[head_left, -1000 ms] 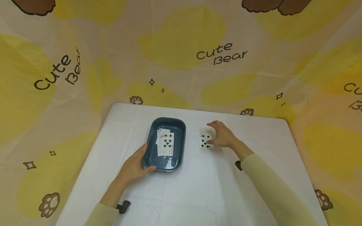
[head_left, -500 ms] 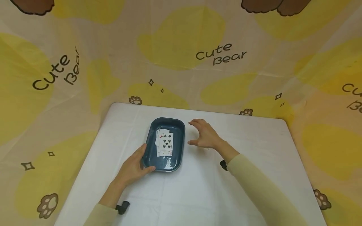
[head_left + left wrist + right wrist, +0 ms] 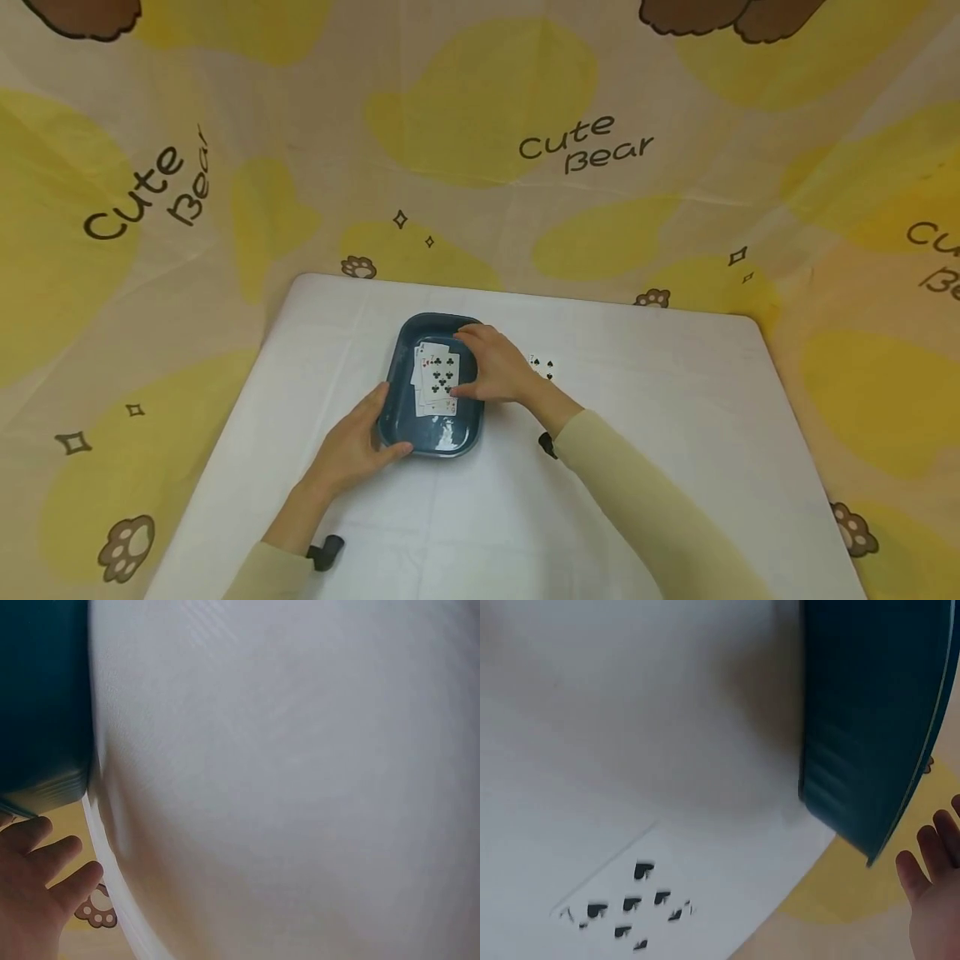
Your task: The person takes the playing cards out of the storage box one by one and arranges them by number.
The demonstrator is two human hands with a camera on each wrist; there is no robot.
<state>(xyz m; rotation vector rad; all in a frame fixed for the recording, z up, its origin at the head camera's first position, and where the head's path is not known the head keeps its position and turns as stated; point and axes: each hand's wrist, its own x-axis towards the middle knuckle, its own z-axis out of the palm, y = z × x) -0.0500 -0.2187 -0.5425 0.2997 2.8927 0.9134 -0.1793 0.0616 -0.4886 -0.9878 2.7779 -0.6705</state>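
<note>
A dark blue rectangular dish [image 3: 431, 435] stands on the white table. Several playing cards [image 3: 441, 375] lie in it in a loose, overlapping pile, a seven of clubs on top. My left hand [image 3: 352, 442] holds the dish at its near left corner, thumb on the near rim and fingers along the left side. Over the dish's right rim reaches my right hand [image 3: 495, 362], thumb and fingers spread apart above the pile's right edge; whether the thumb touches the cards I cannot tell. A seven of spades [image 3: 630, 904] lies face up on the table, partly hidden behind the right wrist in the head view.
The white table [image 3: 645, 467] has a rounded far edge against a yellow and beige printed cloth [image 3: 465, 100]. A black wrist strap piece [image 3: 326, 552] shows under the left sleeve, another black piece [image 3: 547, 444] under the right.
My right hand has moved left from above the seven of spades to over the dish, its fingers still spread. The left hand and the dish have stayed in place.
</note>
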